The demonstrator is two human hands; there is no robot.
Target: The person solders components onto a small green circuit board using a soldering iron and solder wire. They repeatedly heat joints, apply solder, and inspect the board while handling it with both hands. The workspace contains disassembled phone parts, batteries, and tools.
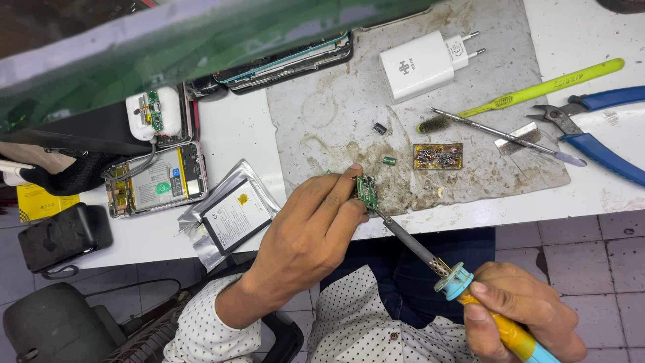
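Left hand [306, 235]: fingers pinch one small green circuit board [367, 191], frame centre.
Right hand [524, 312]: fingers wrapped round one soldering iron [443, 272], lower right.
Packages: one silvery battery pouch [232, 214], white-labelled, centre left; one yellow packet [37, 200], far left.
Charger [423, 64]: one, white, top centre.

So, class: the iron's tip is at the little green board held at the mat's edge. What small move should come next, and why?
Probably hold the tip steady on the joint: the left hand pinches the board, and the right hand has the iron touching its lower edge.
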